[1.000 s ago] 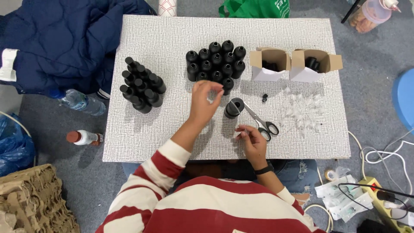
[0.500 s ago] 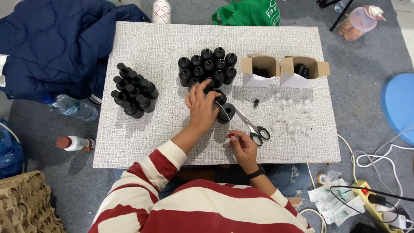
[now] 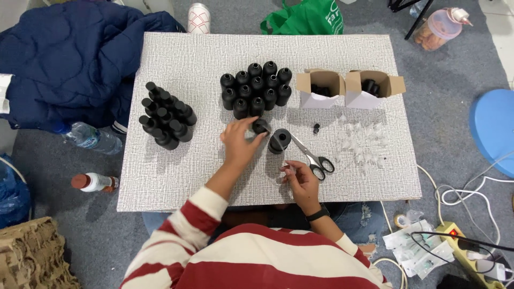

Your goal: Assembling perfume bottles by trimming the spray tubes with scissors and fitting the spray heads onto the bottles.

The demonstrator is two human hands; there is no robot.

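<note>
My left hand (image 3: 240,142) grips a small black bottle (image 3: 262,127) just below a cluster of several upright black bottles (image 3: 256,89) at the table's centre. Beside it stands a black roll (image 3: 279,141). My right hand (image 3: 300,179) pinches a small clear piece (image 3: 286,165) near the table's front edge. Grey-handled scissors (image 3: 313,156) lie right of the roll. A second group of black bottles with caps (image 3: 166,115) stands at the left.
Two open white cardboard boxes (image 3: 320,88) (image 3: 373,88) hold black parts at the back right. Clear plastic bits (image 3: 364,142) lie scattered in front of them. The grey table (image 3: 160,176) stands among a blue jacket (image 3: 64,59), floor bottles, a blue stool (image 3: 495,131) and cables.
My left hand drew back from the central bottle cluster toward me with one black bottle. The right hand stayed near the front edge. The view shifted slightly.
</note>
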